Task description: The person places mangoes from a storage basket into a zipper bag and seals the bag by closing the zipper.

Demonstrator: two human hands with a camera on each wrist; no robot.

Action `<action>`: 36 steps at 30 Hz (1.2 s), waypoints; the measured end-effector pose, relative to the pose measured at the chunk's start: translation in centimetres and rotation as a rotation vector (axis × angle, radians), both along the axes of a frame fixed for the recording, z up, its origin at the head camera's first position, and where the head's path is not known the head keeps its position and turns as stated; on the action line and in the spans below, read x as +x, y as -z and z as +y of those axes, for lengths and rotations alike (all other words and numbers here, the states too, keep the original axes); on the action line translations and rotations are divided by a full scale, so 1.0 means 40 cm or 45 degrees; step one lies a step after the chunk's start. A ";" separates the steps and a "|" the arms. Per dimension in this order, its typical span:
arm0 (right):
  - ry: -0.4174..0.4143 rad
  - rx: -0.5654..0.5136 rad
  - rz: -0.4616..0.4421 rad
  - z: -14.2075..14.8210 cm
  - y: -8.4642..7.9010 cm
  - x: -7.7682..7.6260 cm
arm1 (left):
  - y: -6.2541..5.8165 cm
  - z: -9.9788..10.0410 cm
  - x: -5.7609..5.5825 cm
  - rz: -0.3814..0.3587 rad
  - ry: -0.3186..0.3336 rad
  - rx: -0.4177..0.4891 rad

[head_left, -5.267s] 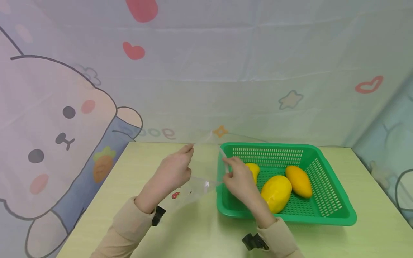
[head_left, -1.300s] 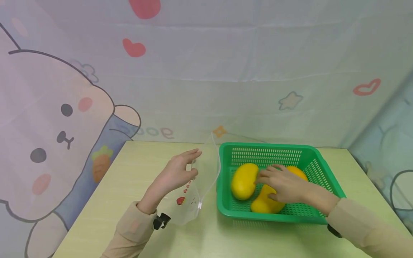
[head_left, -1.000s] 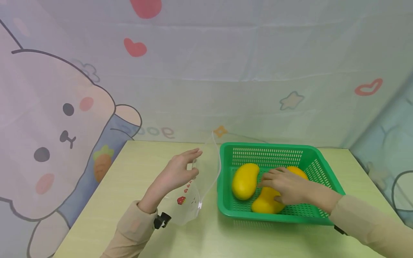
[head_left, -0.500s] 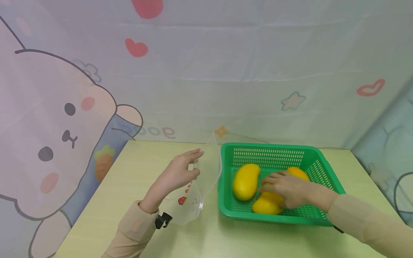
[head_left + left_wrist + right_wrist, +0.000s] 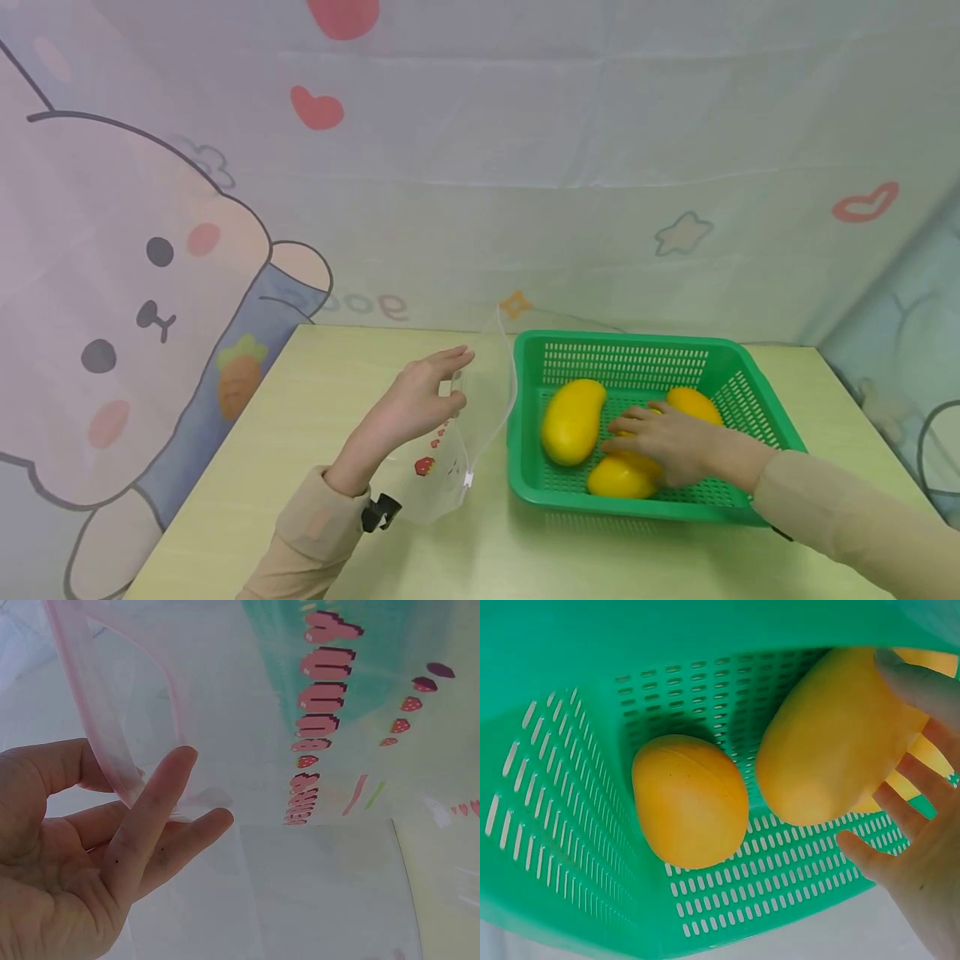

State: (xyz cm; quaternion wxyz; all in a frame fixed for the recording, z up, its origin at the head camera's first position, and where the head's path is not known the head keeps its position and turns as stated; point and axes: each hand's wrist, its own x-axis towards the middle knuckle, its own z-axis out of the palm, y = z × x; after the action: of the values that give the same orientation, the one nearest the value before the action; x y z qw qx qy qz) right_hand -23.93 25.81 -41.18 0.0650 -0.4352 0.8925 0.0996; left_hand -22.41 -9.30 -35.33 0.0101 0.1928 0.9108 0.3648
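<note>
My left hand [image 5: 412, 400] holds up a clear plastic zip bag [image 5: 232, 697], printed with pink letters and strawberries, by its pink-edged rim. The bag's mouth faces right and gapes; a white slider sits at its lower corner. Inside the green basket [image 5: 757, 433], my right hand [image 5: 663, 442] grips a yellow mango [image 5: 621, 479], thumb on one side and fingers curled round the other, as the right wrist view shows. My palm and fingers hide part of it. Another mango [image 5: 573, 422] lies to its left, and an orange-yellow mango [image 5: 690, 802] to its right.
The basket stands on a pale wooden table [image 5: 330, 375], its left rim close beside the bag. Behind the table hangs a printed cloth [image 5: 465, 167]. A dark cable [image 5: 924, 442] loops at the far right.
Earlier both hands were at the bag's mouth. My right hand has since gone right into the basket and settled around the mango. The left hand keeps the bag up, its mouth now wider.
</note>
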 end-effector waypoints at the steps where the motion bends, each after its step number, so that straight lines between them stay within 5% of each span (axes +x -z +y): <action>1: -0.004 0.006 0.004 0.000 0.001 0.000 | 0.000 0.000 0.001 -0.001 0.003 0.004; 36: -0.133 0.136 0.133 -0.007 0.019 -0.008 | 0.004 0.004 0.004 0.021 0.006 -0.009</action>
State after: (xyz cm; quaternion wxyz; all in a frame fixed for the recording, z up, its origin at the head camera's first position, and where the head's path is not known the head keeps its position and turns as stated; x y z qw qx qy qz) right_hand -24.23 25.53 -41.95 0.0361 -0.4712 0.8642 0.1729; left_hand -22.27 -9.14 -35.48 0.0043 0.1980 0.9117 0.3599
